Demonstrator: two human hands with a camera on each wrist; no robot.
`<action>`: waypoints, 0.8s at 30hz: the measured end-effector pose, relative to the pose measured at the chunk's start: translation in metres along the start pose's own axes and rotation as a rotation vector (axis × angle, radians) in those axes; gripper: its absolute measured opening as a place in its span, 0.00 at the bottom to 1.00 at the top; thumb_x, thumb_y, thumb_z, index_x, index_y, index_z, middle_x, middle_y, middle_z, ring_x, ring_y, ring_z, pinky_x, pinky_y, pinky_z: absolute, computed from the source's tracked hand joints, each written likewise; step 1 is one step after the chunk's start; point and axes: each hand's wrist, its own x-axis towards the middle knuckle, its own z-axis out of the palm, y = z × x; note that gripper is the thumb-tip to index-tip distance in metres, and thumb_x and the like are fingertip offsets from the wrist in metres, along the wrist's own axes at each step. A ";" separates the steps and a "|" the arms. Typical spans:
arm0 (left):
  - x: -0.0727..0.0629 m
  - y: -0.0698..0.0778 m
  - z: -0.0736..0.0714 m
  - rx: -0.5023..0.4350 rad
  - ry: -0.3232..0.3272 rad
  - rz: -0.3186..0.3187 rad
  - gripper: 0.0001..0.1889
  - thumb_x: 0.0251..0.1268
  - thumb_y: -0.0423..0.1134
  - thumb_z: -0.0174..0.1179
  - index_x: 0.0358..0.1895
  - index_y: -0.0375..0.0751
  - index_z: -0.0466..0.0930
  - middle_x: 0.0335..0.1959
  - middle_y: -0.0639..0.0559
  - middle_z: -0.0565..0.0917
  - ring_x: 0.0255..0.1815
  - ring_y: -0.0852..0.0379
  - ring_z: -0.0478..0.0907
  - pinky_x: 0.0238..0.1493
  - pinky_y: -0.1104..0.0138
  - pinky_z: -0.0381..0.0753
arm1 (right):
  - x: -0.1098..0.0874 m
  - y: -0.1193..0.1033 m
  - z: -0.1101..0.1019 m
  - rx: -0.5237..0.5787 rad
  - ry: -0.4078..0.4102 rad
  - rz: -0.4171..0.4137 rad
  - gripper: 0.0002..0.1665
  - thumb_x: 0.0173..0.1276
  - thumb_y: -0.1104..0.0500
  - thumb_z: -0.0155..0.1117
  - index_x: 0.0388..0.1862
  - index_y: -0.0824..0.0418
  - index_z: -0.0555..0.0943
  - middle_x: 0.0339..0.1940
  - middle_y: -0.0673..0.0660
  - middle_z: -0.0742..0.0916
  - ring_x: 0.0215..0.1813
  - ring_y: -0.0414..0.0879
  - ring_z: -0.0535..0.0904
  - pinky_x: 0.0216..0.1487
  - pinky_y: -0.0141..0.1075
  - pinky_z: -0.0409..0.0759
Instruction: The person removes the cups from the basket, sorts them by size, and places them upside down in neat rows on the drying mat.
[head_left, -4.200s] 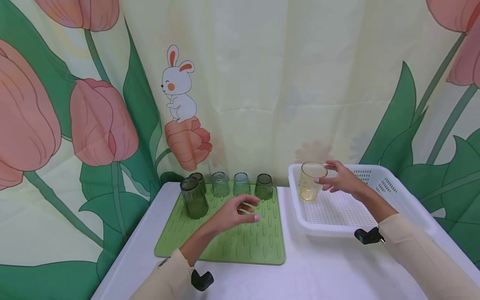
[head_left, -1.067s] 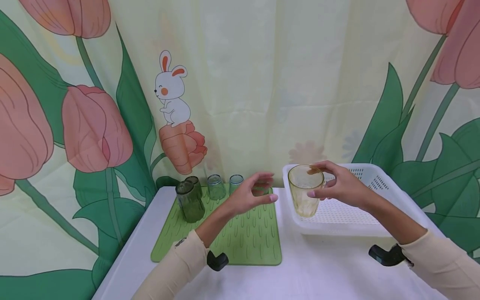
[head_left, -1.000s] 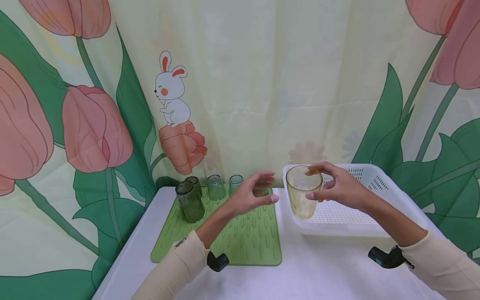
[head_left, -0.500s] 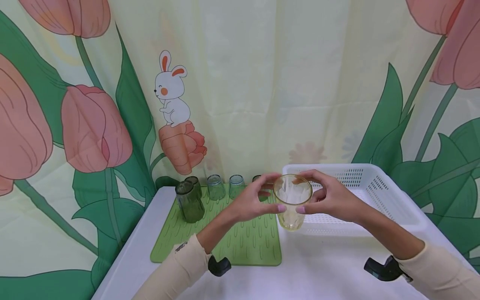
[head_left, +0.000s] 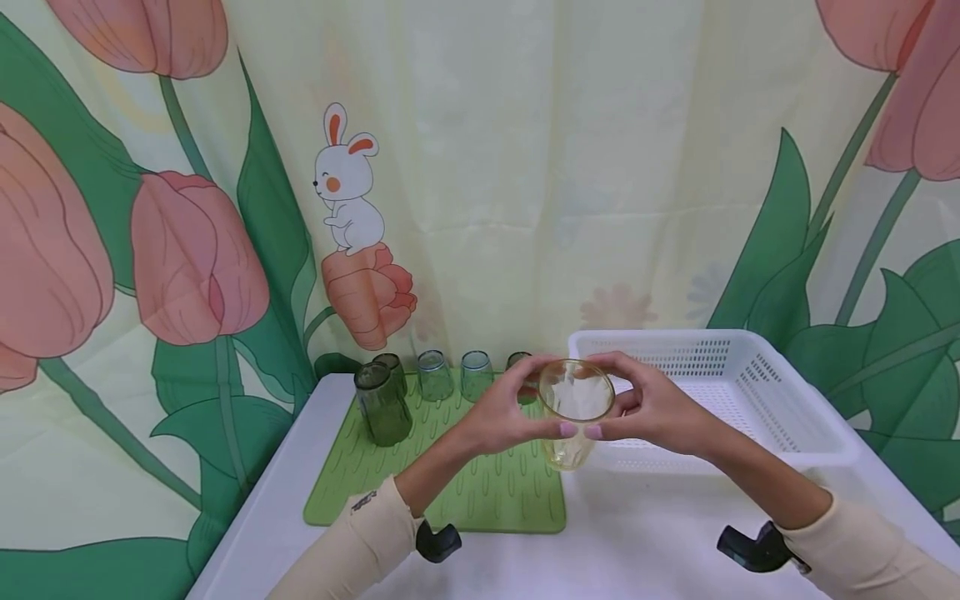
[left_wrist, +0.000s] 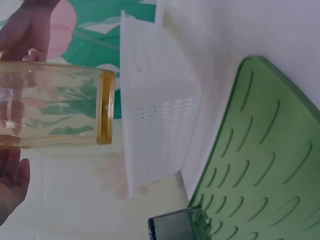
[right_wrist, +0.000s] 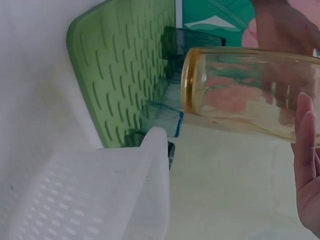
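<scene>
A yellow-tinted drinking glass (head_left: 576,392) is held up between my two hands, in front of the gap between the green mat and the white basket. Its mouth faces up, and its thick amber base shows in the left wrist view and the right wrist view. My left hand (head_left: 504,412) grips it from the left, thumb in front and fingers behind near the rim. From the right, my right hand (head_left: 654,406) grips it the same way. The two thumb tips almost meet on the near side.
A green ridged mat (head_left: 450,492) on the white table (head_left: 637,542) bears a tall dark green glass (head_left: 384,408), a smaller dark one (head_left: 393,365), two bluish glasses (head_left: 435,379) and another dark glass (head_left: 519,359), partly behind my left fingers. A perforated white basket (head_left: 787,408) stands right.
My right hand has brought the yellow glass left and nearer, out of the basket. My left hand, earlier open over the mat, has moved right and now grips the glass too.
</scene>
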 end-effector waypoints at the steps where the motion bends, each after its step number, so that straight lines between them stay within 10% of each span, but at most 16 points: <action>1: 0.000 0.000 0.000 0.006 0.012 0.001 0.40 0.54 0.50 0.73 0.71 0.50 0.66 0.62 0.54 0.76 0.60 0.58 0.74 0.64 0.61 0.75 | 0.000 0.001 0.001 0.007 -0.001 -0.007 0.46 0.59 0.64 0.76 0.73 0.64 0.63 0.59 0.64 0.80 0.30 0.47 0.86 0.34 0.36 0.83; 11: -0.003 0.009 -0.007 0.034 0.077 0.006 0.43 0.51 0.60 0.73 0.70 0.47 0.68 0.60 0.55 0.77 0.59 0.52 0.75 0.61 0.60 0.76 | 0.001 0.022 0.010 0.110 -0.051 -0.057 0.49 0.59 0.67 0.74 0.76 0.60 0.59 0.71 0.66 0.69 0.30 0.48 0.86 0.36 0.36 0.84; 19: -0.005 0.018 -0.011 0.043 0.081 0.017 0.48 0.48 0.72 0.68 0.70 0.51 0.67 0.61 0.57 0.77 0.58 0.58 0.73 0.61 0.60 0.75 | 0.003 0.051 0.030 0.165 -0.120 -0.009 0.50 0.62 0.65 0.72 0.78 0.65 0.54 0.26 0.51 0.86 0.26 0.39 0.78 0.30 0.32 0.76; 24: -0.005 0.021 -0.011 0.044 0.094 0.014 0.46 0.49 0.67 0.70 0.70 0.50 0.68 0.60 0.56 0.78 0.56 0.58 0.74 0.60 0.58 0.77 | 0.006 0.068 0.047 0.226 -0.150 -0.009 0.50 0.62 0.65 0.72 0.76 0.69 0.54 0.34 0.53 0.89 0.29 0.37 0.78 0.30 0.32 0.78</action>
